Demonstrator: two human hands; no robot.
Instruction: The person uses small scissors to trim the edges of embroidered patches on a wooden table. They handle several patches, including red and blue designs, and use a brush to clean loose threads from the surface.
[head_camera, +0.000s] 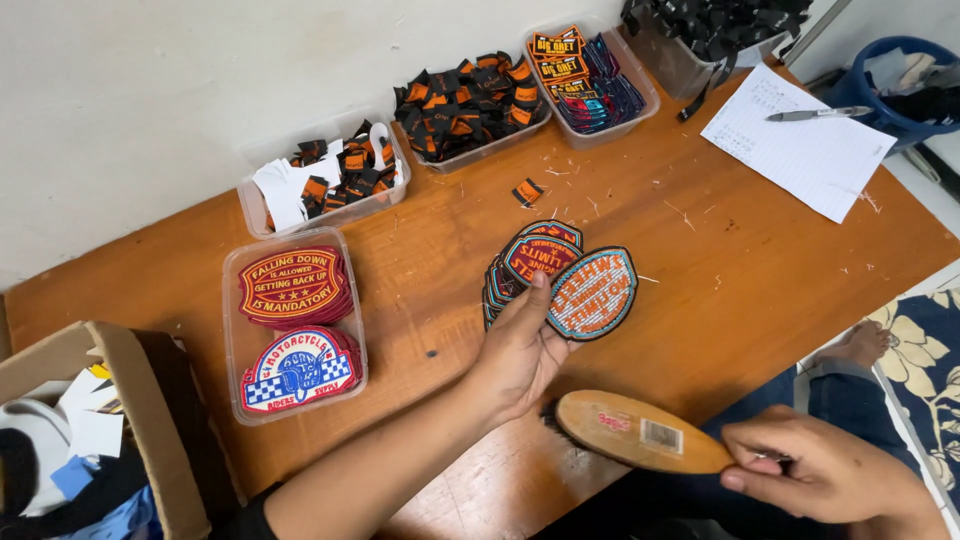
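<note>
My left hand (515, 355) holds an oval embroidered patch (592, 293), orange with a dark rim, thumb pressed on its left edge. Just behind it a fanned stack of similar patches (530, 255) lies on the wooden table (730, 260). My right hand (825, 470) grips the handle end of a wooden brush (625, 430), bristles facing down-left, its head just below my left palm.
A clear tray (232, 330) at the left holds red shield patches and checkered patches. Three clear tubs (330, 180) of small labels line the wall. A paper sheet (800, 140) with a pen lies at the right; a cardboard box (130, 400) stands lower left.
</note>
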